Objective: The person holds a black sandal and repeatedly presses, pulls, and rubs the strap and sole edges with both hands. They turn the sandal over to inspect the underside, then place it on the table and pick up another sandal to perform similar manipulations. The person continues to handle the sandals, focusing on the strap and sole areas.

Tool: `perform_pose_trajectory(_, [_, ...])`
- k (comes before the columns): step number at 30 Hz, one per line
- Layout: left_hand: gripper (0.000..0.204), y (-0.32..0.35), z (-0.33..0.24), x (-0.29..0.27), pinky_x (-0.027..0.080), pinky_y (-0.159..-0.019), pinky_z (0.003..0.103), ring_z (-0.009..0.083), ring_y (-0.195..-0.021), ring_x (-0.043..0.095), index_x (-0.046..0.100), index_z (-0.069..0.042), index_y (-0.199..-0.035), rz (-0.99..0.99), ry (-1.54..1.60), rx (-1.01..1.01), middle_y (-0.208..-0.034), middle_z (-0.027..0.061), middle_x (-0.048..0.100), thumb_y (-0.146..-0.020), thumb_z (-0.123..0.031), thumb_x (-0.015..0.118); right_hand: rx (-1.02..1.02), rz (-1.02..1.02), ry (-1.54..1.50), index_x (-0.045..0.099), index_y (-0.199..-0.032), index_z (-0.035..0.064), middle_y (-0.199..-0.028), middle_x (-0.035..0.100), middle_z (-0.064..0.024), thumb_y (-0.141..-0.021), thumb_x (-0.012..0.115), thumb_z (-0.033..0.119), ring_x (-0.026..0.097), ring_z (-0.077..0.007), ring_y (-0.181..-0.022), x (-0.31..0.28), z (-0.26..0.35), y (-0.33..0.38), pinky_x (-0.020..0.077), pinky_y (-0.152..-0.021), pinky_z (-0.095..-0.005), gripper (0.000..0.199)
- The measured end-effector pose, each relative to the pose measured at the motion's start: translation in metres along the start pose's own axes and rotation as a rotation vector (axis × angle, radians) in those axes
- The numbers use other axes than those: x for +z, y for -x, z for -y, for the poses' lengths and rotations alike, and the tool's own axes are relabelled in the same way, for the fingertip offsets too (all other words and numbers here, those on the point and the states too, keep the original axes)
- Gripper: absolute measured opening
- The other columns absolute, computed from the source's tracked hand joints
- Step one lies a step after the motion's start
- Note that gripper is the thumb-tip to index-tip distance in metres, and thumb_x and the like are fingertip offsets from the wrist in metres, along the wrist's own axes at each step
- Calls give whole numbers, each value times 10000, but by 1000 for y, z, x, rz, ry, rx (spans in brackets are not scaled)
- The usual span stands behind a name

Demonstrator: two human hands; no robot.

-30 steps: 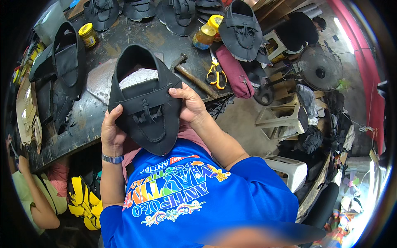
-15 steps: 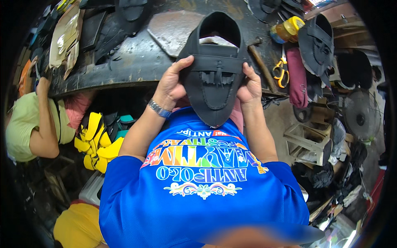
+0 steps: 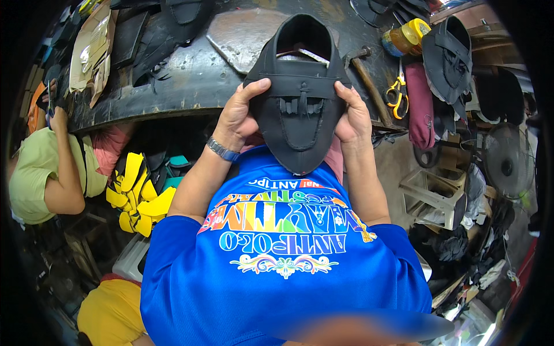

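Observation:
Between my two hands is a black shoe upper (image 3: 300, 127), its rounded toe toward my chest and its open collar toward the table. A strap with a small tassel crosses its front. My left hand (image 3: 242, 112) grips the left side, thumb on top and fingers hidden underneath. On the opposite side my right hand (image 3: 353, 112) holds it the same way, thumb near the end of the strap. Beyond the upper, a pale flat slab (image 3: 239, 37) lies on the dark worktable (image 3: 173, 98), partly covered by the collar.
Right of the upper lie a hammer (image 3: 369, 86), yellow-handled scissors (image 3: 397, 97), a yellow-lidded jar (image 3: 404, 37) and another black upper (image 3: 447, 60). A maroon cloth roll (image 3: 420, 106) hangs over the edge. At left sits a co-worker (image 3: 49, 167) near yellow cut pieces (image 3: 138, 193).
The upper has tilted slightly, its toe end drawing a little away from my chest. My right hand has shifted slightly along its side. Both hands keep hold of it.

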State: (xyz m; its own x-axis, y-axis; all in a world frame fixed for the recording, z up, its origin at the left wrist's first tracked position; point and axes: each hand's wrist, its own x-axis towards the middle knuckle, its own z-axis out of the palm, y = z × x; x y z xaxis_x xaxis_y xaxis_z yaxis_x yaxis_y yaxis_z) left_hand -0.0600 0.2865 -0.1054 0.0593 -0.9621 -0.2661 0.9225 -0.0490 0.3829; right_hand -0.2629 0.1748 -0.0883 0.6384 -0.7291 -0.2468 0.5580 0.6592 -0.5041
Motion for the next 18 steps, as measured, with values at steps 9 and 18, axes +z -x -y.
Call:
perform_pose_trajectory(9, [459,2,5,-11,454,-1061,511,325,-1193,611,573,6,-1314,88,-103,43,-1298,173,634,-946,-257,648,28,-32,72,519,-1272,-18,-1092,684,-153,-850,726,57,703,-253,-927,17,12,10,576,-867,-399,476])
perform_pose_trajectory(18, [490,13,-34,-23,440,-1067,487,299,-1222,591,573,-29,-1333,98,-92,180,-1333,127,623,-949,-323,650,-844,-166,1012,489,-1364,27,-933,722,-102,-918,706,147,692,-149,-846,-4,144,33,568,-702,-277,510])
